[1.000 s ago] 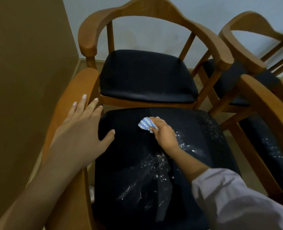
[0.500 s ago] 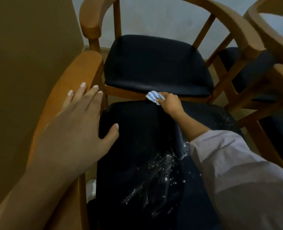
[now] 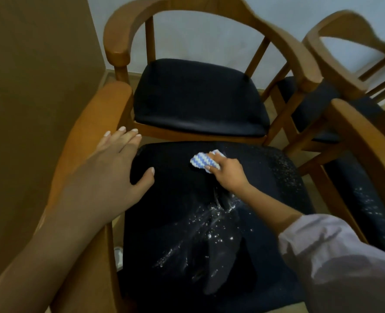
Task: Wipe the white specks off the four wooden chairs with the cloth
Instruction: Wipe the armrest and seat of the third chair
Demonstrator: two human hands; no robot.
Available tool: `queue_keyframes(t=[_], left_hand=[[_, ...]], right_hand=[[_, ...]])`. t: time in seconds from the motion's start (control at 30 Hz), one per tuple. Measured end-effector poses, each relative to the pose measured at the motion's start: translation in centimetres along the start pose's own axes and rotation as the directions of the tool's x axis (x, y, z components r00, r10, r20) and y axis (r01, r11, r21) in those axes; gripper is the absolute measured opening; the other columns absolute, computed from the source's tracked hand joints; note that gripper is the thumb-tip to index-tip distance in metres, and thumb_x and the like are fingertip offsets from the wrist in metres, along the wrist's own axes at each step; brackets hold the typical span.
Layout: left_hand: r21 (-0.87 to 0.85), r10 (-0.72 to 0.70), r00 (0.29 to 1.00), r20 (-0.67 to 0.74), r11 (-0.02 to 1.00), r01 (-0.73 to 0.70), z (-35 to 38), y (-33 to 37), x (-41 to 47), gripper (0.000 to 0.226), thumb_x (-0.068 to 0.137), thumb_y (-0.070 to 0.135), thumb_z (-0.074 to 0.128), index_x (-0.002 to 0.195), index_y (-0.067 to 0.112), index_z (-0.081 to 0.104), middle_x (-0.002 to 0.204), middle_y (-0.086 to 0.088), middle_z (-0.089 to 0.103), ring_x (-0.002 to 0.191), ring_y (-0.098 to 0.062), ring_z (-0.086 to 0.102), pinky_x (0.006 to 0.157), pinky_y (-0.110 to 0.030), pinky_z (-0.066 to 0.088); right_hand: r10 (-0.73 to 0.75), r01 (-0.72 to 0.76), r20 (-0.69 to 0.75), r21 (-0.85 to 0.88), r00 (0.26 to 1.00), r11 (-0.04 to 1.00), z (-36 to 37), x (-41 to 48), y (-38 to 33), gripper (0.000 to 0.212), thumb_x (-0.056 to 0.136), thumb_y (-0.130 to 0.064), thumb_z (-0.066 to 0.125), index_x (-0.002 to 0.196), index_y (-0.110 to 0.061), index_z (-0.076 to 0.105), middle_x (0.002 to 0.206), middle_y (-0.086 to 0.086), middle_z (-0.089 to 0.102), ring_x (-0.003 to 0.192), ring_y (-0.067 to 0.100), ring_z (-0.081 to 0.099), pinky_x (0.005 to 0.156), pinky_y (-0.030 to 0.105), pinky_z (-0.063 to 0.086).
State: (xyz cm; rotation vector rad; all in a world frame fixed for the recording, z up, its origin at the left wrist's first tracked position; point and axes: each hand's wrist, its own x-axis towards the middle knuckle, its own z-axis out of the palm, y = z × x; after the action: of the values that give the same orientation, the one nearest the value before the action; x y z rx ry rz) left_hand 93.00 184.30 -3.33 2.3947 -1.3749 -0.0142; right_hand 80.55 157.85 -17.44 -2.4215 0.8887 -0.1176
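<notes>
The nearest wooden chair (image 3: 92, 123) has a dark seat (image 3: 175, 195) with white specks (image 3: 212, 220) smeared across its middle and more along its right side (image 3: 286, 170). My right hand (image 3: 228, 175) grips a blue-and-white patterned cloth (image 3: 204, 162) and presses it on the far part of that seat. My left hand (image 3: 110, 175) lies flat with straight fingers on the chair's left armrest, thumb over the seat edge. A second chair (image 3: 198, 96) stands behind with a seat free of specks. At the right, a chair seat (image 3: 365, 199) carries white specks too.
A brown wall (image 3: 33, 86) runs close along the left. A pale wall (image 3: 209, 37) is behind the chairs. Another wooden chair (image 3: 345, 41) crowds the far right, its armrests near the second chair. Floor shows in the gaps between chairs.
My right hand pushed the cloth to the far edge of the seat, then drew it back a little toward me. My left hand stayed on the armrest.
</notes>
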Motion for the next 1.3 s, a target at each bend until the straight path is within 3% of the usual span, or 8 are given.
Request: queue_keyframes(t=[0.13,0.27,0.43,0.63,0.77,0.9,1.03,1.3], left_hand=[[0.035,0.007,1.0,0.012,0.999,-0.007,0.0,0.0,0.1,0.067,0.09,0.044,0.048,0.145,0.01,0.031,0.152,-0.003,0.03,0.143,-0.012,0.017,0.113,-0.023,0.001],[0.064,0.01,1.0,0.021,0.998,-0.011,-0.1,0.0,-0.3,0.066,0.091,0.047,0.042,0.142,0.005,0.037,0.148,-0.009,0.037,0.141,-0.019,0.025,0.115,-0.03,0.008],[0.091,0.019,0.999,0.037,0.996,-0.022,-0.2,0.1,-0.3,0.07,0.089,0.049,0.036,0.143,0.005,0.035,0.149,-0.009,0.035,0.142,-0.019,0.023,0.115,-0.028,0.004],[0.074,0.025,0.999,0.032,0.997,-0.027,0.1,-0.2,0.0,0.076,0.083,0.053,0.031,0.146,0.008,0.032,0.152,-0.004,0.031,0.143,-0.014,0.019,0.113,-0.025,0.002],[0.061,0.023,0.999,0.046,0.998,-0.026,0.2,-0.3,0.2,0.068,0.092,0.047,0.043,0.147,0.01,0.027,0.154,-0.002,0.027,0.144,-0.012,0.013,0.114,-0.024,0.0],[0.047,0.018,0.999,0.048,0.999,-0.021,0.2,-0.3,0.3,0.069,0.09,0.046,0.046,0.147,0.011,0.027,0.153,-0.002,0.027,0.144,-0.011,0.014,0.115,-0.025,0.001],[0.068,0.006,0.998,0.06,0.998,-0.01,0.3,-0.4,0.3,0.078,0.083,0.059,0.03,0.146,0.011,0.032,0.152,-0.002,0.03,0.143,-0.012,0.016,0.113,-0.024,0.001],[0.143,0.035,0.998,0.047,0.989,-0.042,0.6,-0.5,0.0,0.082,0.081,0.06,0.024,0.138,0.006,0.045,0.144,-0.006,0.044,0.138,-0.017,0.03,0.113,-0.028,0.01]], right_hand=[[-0.054,0.054,0.04,0.005,0.998,0.999,0.1,-5.0,0.6,0.043,0.092,-0.027,0.063,0.134,-0.024,0.055,0.127,0.003,0.063,0.116,0.021,0.058,0.092,0.023,0.041],[-0.141,0.143,0.085,-0.022,0.986,0.989,0.4,-8.7,1.9,0.047,0.093,-0.028,0.062,0.138,-0.023,0.051,0.144,-0.005,0.047,0.135,0.005,0.036,0.112,0.028,0.033],[-0.151,0.16,0.117,-0.07,0.982,0.985,1.1,-11.1,3.3,0.048,0.096,-0.032,0.057,0.142,-0.033,0.043,0.148,-0.017,0.038,0.137,-0.007,0.023,0.113,0.026,0.031],[-0.191,0.19,-0.013,-0.056,0.981,0.98,2.0,-10.4,3.8,0.046,0.096,-0.02,0.056,0.139,-0.033,0.047,0.143,-0.019,0.046,0.138,-0.004,0.029,0.105,0.021,0.04],[-0.233,0.231,-0.022,-0.067,0.972,0.971,2.0,-9.3,4.5,0.047,0.095,-0.016,0.058,0.138,-0.03,0.049,0.142,-0.017,0.048,0.138,-0.003,0.029,0.105,0.017,0.036],[-0.148,0.15,-0.104,0.013,0.983,0.989,1.6,-6.7,4.3,0.045,0.093,-0.014,0.06,0.135,-0.026,0.053,0.14,-0.011,0.052,0.136,0.0,0.033,0.107,0.016,0.03],[-0.059,0.07,-0.148,0.067,0.987,0.995,1.1,-3.5,4.2,0.042,0.093,-0.013,0.06,0.133,-0.024,0.055,0.139,-0.009,0.053,0.136,0.002,0.034,0.107,0.015,0.026],[0.031,-0.025,-0.172,0.039,0.985,0.999,-0.1,2.4,4.5,0.038,0.095,-0.016,0.057,0.133,-0.023,0.057,0.138,-0.001,0.055,0.133,0.014,0.043,0.105,0.027,0.034]])
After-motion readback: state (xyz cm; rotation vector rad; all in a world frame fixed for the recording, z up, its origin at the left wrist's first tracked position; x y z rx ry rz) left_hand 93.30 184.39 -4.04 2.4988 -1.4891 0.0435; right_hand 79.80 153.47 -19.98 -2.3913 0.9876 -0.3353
